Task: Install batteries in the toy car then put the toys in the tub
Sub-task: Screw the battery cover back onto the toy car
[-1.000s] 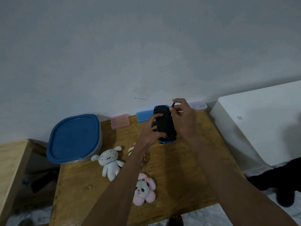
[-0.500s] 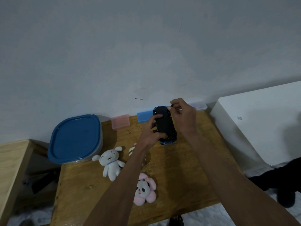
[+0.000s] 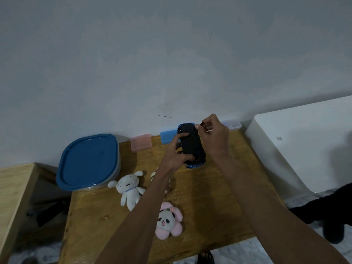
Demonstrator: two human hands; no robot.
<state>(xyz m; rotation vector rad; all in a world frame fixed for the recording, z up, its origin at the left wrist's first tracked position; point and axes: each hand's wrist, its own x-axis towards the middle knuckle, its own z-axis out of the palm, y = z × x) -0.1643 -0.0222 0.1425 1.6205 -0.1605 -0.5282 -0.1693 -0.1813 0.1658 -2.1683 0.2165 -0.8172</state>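
Note:
The toy car (image 3: 190, 143) is held upright above the back of the wooden table (image 3: 209, 206), its black underside facing me and blue bodywork showing at both ends. My left hand (image 3: 177, 155) grips its left side, thumb across the underside. At the car's top right corner, my right hand (image 3: 215, 138) pinches a thin dark tool that its fingers mostly hide. The tub (image 3: 87, 161), with its blue lid on, sits at the table's back left. A white plush (image 3: 129, 189) and a pink panda plush (image 3: 167, 221) lie on the table.
My left forearm mostly hides a third small plush (image 3: 154, 174). A pink box (image 3: 141, 142), a blue box (image 3: 167, 135) and a clear box (image 3: 231, 123) line the wall. To the right stands a white cabinet (image 3: 304, 141), to the left another wooden surface (image 3: 13, 187).
My right hand's fingertips have closed in at the car's top corner, so the thin tool that stuck out a second ago is now mostly hidden. The car and my left hand have barely moved.

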